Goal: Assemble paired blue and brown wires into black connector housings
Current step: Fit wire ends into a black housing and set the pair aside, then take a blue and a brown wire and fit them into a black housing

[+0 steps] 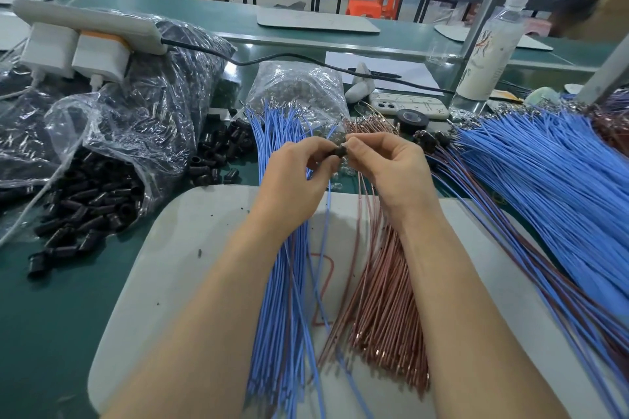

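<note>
Holding the black housing point(337, 151) pinched in the left hand point(299, 177), the person also pinches its other end with the right hand point(384, 167), both raised above the grey pad point(190, 248); fingertips hide the wire end. To seat it well, I judge the left should keep the housing square while the right pushes straight, not bent. Blue wires point(282, 282) and brown wires point(377, 282) lie fanned just below, loose housings point(221, 153) on the desk point(51, 316) nearby.

Both our forearms reach forward and angle in toward each other. Our left hand point(299, 173) and right hand point(384, 167) meet at the fingertips, thumbs and forefingers curled, pinching a small black housing point(337, 154) between them.
</note>
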`<state>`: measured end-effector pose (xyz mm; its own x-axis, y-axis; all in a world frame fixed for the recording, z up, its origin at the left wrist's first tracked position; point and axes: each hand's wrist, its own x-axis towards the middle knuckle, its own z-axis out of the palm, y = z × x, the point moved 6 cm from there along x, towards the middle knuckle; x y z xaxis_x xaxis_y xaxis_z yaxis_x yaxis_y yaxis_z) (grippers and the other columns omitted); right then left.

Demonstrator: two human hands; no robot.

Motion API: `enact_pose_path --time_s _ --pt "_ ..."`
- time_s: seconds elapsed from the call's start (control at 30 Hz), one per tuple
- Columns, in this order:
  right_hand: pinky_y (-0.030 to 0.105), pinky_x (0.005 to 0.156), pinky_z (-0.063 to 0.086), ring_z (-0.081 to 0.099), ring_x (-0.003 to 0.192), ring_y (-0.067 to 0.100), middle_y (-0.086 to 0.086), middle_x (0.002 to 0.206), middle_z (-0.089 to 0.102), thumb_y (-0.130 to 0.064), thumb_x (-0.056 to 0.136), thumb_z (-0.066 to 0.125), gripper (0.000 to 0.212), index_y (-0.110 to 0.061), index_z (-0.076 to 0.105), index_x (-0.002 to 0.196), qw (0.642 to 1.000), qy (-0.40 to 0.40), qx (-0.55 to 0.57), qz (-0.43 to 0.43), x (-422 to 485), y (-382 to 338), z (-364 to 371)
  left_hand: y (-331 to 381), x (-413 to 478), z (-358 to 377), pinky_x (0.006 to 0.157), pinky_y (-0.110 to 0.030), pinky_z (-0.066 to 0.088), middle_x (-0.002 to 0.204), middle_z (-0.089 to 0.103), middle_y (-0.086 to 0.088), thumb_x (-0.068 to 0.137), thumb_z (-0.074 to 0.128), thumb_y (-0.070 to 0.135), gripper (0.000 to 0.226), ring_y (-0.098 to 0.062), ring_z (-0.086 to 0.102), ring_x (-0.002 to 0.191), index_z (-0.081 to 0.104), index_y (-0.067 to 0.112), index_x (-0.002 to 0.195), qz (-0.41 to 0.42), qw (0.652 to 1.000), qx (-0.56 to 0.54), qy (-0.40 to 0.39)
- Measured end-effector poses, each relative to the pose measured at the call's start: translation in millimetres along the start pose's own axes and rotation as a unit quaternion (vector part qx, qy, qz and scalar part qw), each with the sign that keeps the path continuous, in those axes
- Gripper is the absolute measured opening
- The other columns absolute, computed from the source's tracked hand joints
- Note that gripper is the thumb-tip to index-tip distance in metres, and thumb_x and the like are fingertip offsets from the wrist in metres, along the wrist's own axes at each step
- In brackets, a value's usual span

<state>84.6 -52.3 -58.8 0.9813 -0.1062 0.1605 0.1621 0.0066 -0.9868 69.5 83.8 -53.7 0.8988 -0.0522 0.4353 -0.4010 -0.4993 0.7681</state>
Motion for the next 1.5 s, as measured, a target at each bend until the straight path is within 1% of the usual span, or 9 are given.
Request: enact_pose_path --time_s 0.43,0.63,0.8,0.9,0.97,1.1,1.23,1.37,1.5 --pt "0.021 0.071 0.056 0.069 0.071 0.012 0.002 0.072 0.072 -0.005 0.094 0.054 0.018 -0.008 0.069 0.085 0.986 -0.029 0.155 0.055 1 14 12 -4 1 -3 0.062 -0.004 0.035 0.074 0.065 0.010 0.090 0.061 0.014 0.008 0.005 0.054 0.067 0.069 0.015 0.092 -0.027 0.999 -0.003 0.017" --pt "0.024 0.076 0.056 0.066 0.076 0.013 0.006 0.080 0.068 -0.004 0.090 0.061 0.011 -0.012 0.067 0.086 0.999 -0.019 0.035 0.018 0 13 12 -1 0 -3 0.064 -0.004 0.036 0.076 0.065 0.006 0.090 0.060 0.012 0.011 0.005 0.054 0.067 0.070 0.012 0.095 -0.018 0.999 0.028 -0.002" --pt "0.045 0.103 0.044 0.063 0.106 0.022 0.011 0.114 0.065 -0.039 0.091 0.050 0.051 -0.008 0.050 0.132 0.955 -0.214 0.174 0.104 -26 -7 51 42 9 -39 0.070 -0.006 0.042 0.084 0.066 0.015 0.090 0.061 0.013 0.012 0.009 0.058 0.072 0.065 0.021 0.098 0.028 0.995 -0.038 0.082" --pt "0.034 0.076 0.057 0.066 0.071 0.020 0.004 0.069 0.061 -0.028 0.100 0.038 0.033 -0.006 0.058 0.115 0.928 -0.340 0.117 0.101 -52 -41 54 76 24 -81 0.067 -0.011 0.047 0.083 0.069 0.013 0.091 0.061 0.021 0.004 0.003 0.064 0.073 0.064 0.023 0.093 0.038 0.978 -0.122 0.164" --pt "0.021 0.052 0.047 0.054 0.050 0.014 -0.002 0.056 0.041 -0.021 0.102 0.035 0.030 -0.005 0.060 0.109 0.931 -0.357 0.059 0.048 -63 -66 34 98 36 -103 0.066 -0.013 0.045 0.082 0.069 0.010 0.091 0.061 0.021 0.004 0.003 0.063 0.070 0.061 0.023 0.087 0.044 0.955 -0.200 0.215" --pt "0.016 0.039 0.028 0.032 0.041 0.007 -0.003 0.054 0.036 -0.017 0.102 0.037 0.028 -0.018 0.057 0.122 0.950 -0.297 -0.098 -0.004 -79 -107 -37 118 61 -89 0.066 -0.020 0.045 0.079 0.069 0.003 0.091 0.061 0.020 0.012 -0.004 0.060 0.069 0.057 0.021 0.080 -0.001 0.906 -0.334 0.259" --pt "0.017 0.040 0.034 0.042 0.042 0.009 -0.004 0.052 0.053 -0.024 0.100 0.042 0.013 -0.031 0.052 0.103 0.962 -0.083 -0.258 0.021 -73 -103 -121 113 81 -3 0.062 -0.014 0.045 0.081 0.067 0.006 0.093 0.058 0.025 0.010 0.000 0.057 0.067 0.057 0.022 0.084 -0.123 0.900 -0.375 0.186" --pt "0.037 0.078 0.045 0.060 0.089 0.030 0.014 0.094 0.066 -0.024 0.098 0.047 0.013 -0.015 0.055 0.103 0.865 0.058 -0.492 0.078 -57 -52 -171 94 69 127 0.047 -0.018 0.043 0.075 0.055 -0.005 0.094 0.055 0.011 0.017 -0.011 0.054 0.058 0.050 0.012 0.078 -0.273 0.893 -0.356 -0.026" --pt "0.036 0.085 0.046 0.059 0.107 0.033 0.016 0.110 0.067 -0.024 0.092 0.055 0.022 -0.012 0.069 0.104 0.802 0.149 -0.565 0.126 -62 -10 -191 66 32 203 0.080 -0.035 0.056 0.093 0.067 -0.019 0.085 0.061 0.008 0.010 -0.028 0.067 0.083 0.063 -0.002 0.086 -0.274 0.937 -0.132 -0.170"
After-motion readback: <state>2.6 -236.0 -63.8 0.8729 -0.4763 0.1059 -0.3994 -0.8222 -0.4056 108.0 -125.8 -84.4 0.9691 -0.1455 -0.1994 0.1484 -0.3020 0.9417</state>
